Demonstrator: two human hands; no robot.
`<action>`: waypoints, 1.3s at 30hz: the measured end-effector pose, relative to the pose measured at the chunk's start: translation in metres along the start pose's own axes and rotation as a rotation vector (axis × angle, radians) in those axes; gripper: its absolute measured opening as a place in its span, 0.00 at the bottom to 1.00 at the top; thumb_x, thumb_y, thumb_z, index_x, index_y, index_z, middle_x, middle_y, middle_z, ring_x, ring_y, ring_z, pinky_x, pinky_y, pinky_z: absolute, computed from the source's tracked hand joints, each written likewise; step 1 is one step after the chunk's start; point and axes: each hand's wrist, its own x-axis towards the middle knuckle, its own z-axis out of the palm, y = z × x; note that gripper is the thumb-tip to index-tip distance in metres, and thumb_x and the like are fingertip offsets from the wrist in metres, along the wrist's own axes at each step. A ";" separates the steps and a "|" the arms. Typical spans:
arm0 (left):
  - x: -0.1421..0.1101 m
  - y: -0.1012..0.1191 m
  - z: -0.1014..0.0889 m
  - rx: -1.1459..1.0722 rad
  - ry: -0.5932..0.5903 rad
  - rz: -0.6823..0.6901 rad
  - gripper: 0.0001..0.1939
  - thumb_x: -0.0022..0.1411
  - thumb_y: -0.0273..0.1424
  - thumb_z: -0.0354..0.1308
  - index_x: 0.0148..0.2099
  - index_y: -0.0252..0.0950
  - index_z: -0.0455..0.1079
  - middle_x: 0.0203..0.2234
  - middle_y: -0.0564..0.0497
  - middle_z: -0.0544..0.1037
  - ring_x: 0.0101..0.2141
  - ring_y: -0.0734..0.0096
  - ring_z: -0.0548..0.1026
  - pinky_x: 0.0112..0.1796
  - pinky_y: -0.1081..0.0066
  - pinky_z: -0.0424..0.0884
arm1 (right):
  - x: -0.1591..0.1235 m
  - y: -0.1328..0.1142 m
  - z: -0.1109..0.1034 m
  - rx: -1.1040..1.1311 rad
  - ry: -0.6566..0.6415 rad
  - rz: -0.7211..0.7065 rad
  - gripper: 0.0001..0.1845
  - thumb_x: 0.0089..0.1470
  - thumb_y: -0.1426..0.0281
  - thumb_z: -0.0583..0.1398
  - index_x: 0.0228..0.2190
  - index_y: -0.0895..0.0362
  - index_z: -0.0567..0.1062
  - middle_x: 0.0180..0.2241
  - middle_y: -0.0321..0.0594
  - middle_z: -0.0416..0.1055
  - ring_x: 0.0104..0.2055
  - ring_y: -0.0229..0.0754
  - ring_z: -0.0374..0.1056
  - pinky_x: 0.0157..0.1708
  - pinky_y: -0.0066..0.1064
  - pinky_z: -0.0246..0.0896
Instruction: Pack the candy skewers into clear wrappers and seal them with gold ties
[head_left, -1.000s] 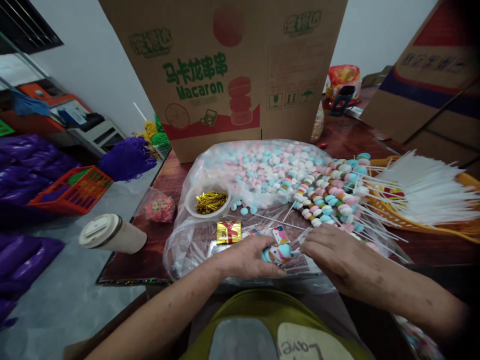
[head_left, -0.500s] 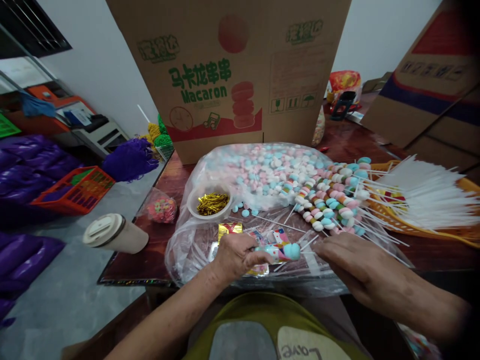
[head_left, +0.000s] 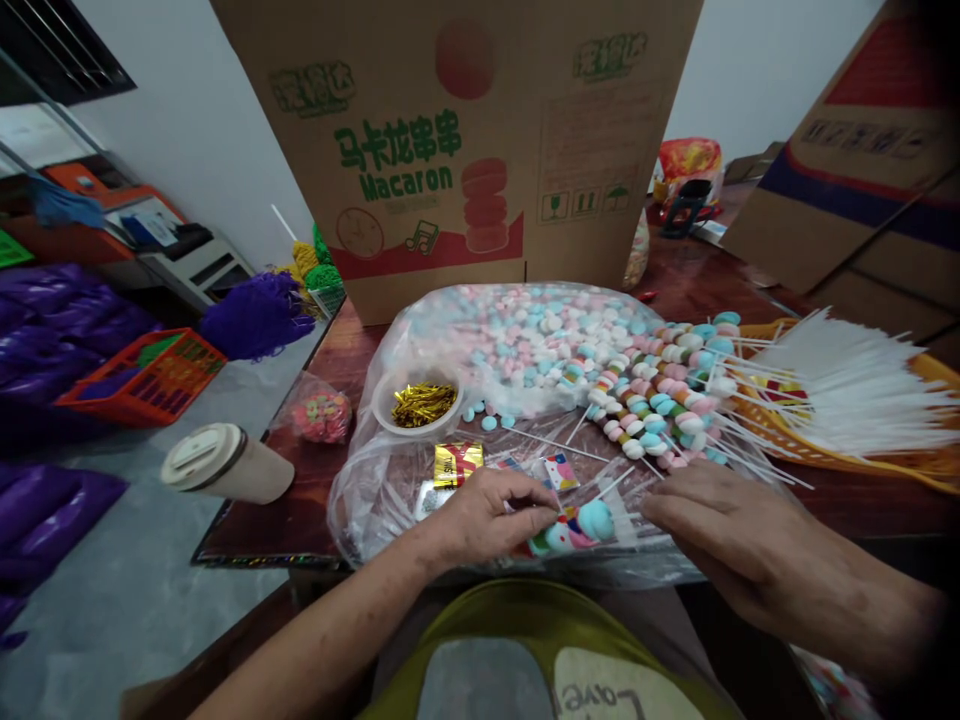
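A marshmallow skewer (head_left: 574, 530) in a clear printed wrapper lies level over the plastic sheet, its pale blue end towards the right. My left hand (head_left: 499, 512) is closed at its left part, thumb and forefinger pinching by the wrapper. To the right, the fingers of my right hand (head_left: 739, 525) are bent and held together near the skewer's blue end; what they grip, if anything, is hidden. Behind the hands lie a gold packet (head_left: 457, 463), a small printed wrapper (head_left: 559, 471) and loose white sticks (head_left: 559, 445). A pile of marshmallow skewers (head_left: 664, 400) rests beyond my right hand.
A clear bag of marshmallows (head_left: 540, 335) spreads before a large cardboard box (head_left: 487, 130). Gold twist ties fill a white bowl (head_left: 386, 415). A lidded cup (head_left: 247, 470) stands at the left edge, near a bag of candy (head_left: 322, 415). White sticks overhang an orange basket (head_left: 862, 455).
The wrapped skewer has moved down and slightly right. My left hand has shifted right with its fingers further over the skewer; my right hand has moved slightly right.
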 end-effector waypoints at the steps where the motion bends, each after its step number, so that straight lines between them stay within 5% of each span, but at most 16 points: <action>1: 0.001 0.000 0.001 -0.001 0.019 -0.019 0.13 0.58 0.34 0.53 0.35 0.28 0.74 0.27 0.47 0.76 0.28 0.74 0.71 0.31 0.76 0.66 | 0.000 0.000 0.000 -0.001 -0.027 -0.003 0.15 0.48 0.83 0.49 0.32 0.56 0.71 0.28 0.41 0.69 0.30 0.40 0.64 0.32 0.31 0.59; 7: 0.003 0.005 0.000 0.123 -0.072 0.041 0.06 0.54 0.27 0.53 0.30 0.31 0.70 0.23 0.51 0.73 0.26 0.76 0.68 0.29 0.76 0.64 | 0.004 -0.004 0.001 -0.030 -0.080 -0.034 0.19 0.46 0.85 0.47 0.35 0.56 0.70 0.30 0.41 0.70 0.31 0.41 0.64 0.33 0.33 0.58; 10: 0.002 0.005 0.000 0.285 0.044 0.158 0.06 0.56 0.25 0.48 0.29 0.32 0.65 0.24 0.51 0.69 0.27 0.75 0.65 0.31 0.74 0.63 | 0.006 -0.006 0.001 -0.062 -0.069 -0.053 0.20 0.46 0.85 0.47 0.34 0.57 0.70 0.29 0.41 0.70 0.30 0.41 0.64 0.31 0.32 0.58; 14: -0.001 -0.002 0.007 0.198 0.215 0.186 0.09 0.62 0.30 0.41 0.32 0.34 0.60 0.26 0.50 0.66 0.28 0.74 0.64 0.32 0.73 0.64 | 0.007 -0.006 0.002 -0.033 -0.066 -0.048 0.20 0.46 0.85 0.47 0.36 0.57 0.69 0.30 0.41 0.69 0.31 0.39 0.64 0.31 0.30 0.59; 22: 0.002 -0.012 0.011 0.240 0.344 0.269 0.09 0.62 0.30 0.47 0.41 0.33 0.66 0.34 0.46 0.75 0.36 0.69 0.71 0.39 0.70 0.66 | 0.010 -0.001 0.005 -0.065 -0.095 -0.046 0.16 0.47 0.85 0.47 0.32 0.58 0.68 0.26 0.41 0.67 0.28 0.41 0.62 0.29 0.32 0.56; 26: 0.005 0.000 -0.001 0.371 0.193 0.392 0.09 0.61 0.30 0.51 0.38 0.34 0.71 0.31 0.47 0.77 0.34 0.70 0.72 0.37 0.71 0.65 | 0.011 -0.003 0.005 -0.075 -0.071 -0.066 0.18 0.45 0.86 0.46 0.32 0.58 0.68 0.27 0.41 0.68 0.29 0.41 0.62 0.29 0.32 0.54; 33: 0.008 0.006 -0.007 0.501 -0.127 0.143 0.07 0.54 0.24 0.54 0.32 0.34 0.74 0.25 0.52 0.76 0.28 0.73 0.71 0.30 0.76 0.63 | 0.012 -0.009 0.020 -0.094 -0.096 -0.086 0.16 0.39 0.86 0.47 0.24 0.56 0.67 0.23 0.38 0.66 0.27 0.40 0.58 0.28 0.32 0.48; 39: 0.010 0.009 -0.006 0.764 -0.327 0.127 0.05 0.51 0.27 0.55 0.30 0.36 0.73 0.25 0.50 0.74 0.29 0.68 0.70 0.32 0.71 0.61 | 0.012 -0.013 0.036 0.011 -0.173 -0.088 0.15 0.44 0.84 0.47 0.28 0.56 0.67 0.28 0.38 0.68 0.30 0.41 0.59 0.34 0.34 0.48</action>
